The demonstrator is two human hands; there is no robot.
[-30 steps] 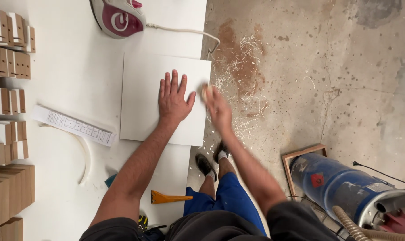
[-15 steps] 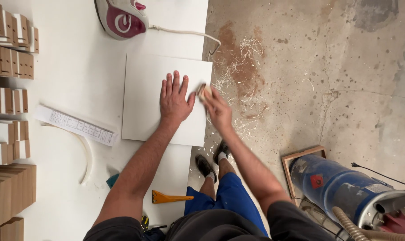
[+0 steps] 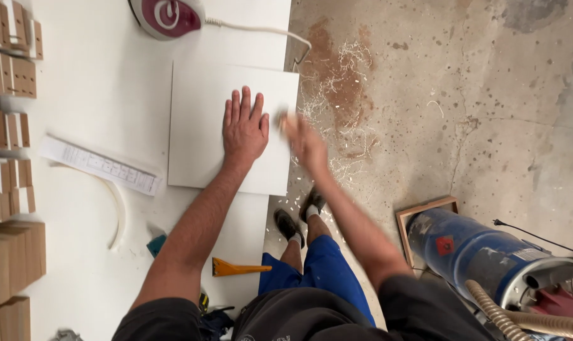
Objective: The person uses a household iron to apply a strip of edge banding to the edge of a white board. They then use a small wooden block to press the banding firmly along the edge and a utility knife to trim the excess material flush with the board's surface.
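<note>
- Across the left of the view, white bench (image 3: 78, 252) carrying everything; bare concrete floor (image 3: 476, 95) to its right, with pale shavings (image 3: 343, 82) scattered just past the bench edge.
- Blue drum vacuum (image 3: 482, 249) lying on the floor lower right, ribbed hose (image 3: 520, 319) beside it, well apart from both hands.
- White panel (image 3: 198, 120) flat on the bench, its right edge running along the bench's right edge, that edge pointing away from the person; a near corner overhangs slightly.
- Left hand (image 3: 243, 129) flat on the panel, fingers spread and straight, palm down, gripping nothing, just pressing on the right half of the panel.
- Right hand (image 3: 304, 142) blurred, at the panel's right edge, just right of the left hand; seems closed round a small pale block (image 3: 282, 118), grip too smeared to tell for sure.
- Key relation: panel edge lies directly left of the right hand, touching or nearly so; right hand is nearer that edge, left hand sits inboard.
- Red-and-white iron (image 3: 169, 16) at the top of the bench, cord (image 3: 261, 28) trailing right, apart from the panel.
- Rows of small wooden pieces (image 3: 8, 72) along the bench's left side.
- Printed paper strip (image 3: 100, 165), curved white edging strip (image 3: 117, 211), orange scraper (image 3: 233, 268) near the person's side.
</note>
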